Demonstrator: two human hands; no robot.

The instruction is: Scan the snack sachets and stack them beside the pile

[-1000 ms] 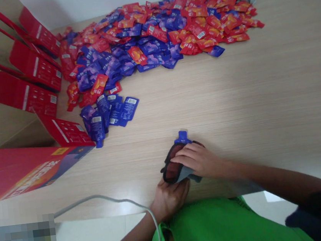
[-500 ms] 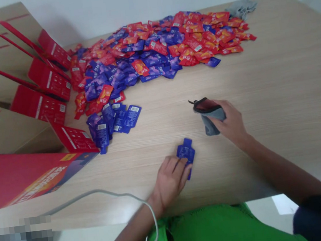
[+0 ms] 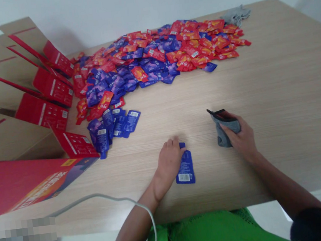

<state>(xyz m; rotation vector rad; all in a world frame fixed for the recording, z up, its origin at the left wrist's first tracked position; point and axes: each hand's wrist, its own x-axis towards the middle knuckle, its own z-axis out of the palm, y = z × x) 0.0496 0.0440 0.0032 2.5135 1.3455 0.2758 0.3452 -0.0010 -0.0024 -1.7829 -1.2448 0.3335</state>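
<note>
A blue sachet (image 3: 185, 168) lies flat on the table in front of me, its barcode end toward me and its narrow neck pointing away. My left hand (image 3: 169, 158) is at the neck end, thumb on the sachet and fingers curled at its left edge; the fingertips are partly hidden. To the right, my right hand (image 3: 241, 134) is closed round a folded grey cloth (image 3: 224, 138) with a black edge, held just above or against the table; I cannot tell which.
A large heap of red and blue sachets (image 3: 148, 60) spreads along the back. Several blue sachets (image 3: 114, 125) lie at left centre, beside open red cartons (image 3: 73, 144). Another grey cloth (image 3: 235, 15) lies at the back right. A grey cable (image 3: 114, 197) crosses my left forearm.
My left hand has shifted from the sachet's middle to its neck end, uncovering the barcode. My right hand has moved slightly right and nearer me with the cloth. The view has tilted a little.
</note>
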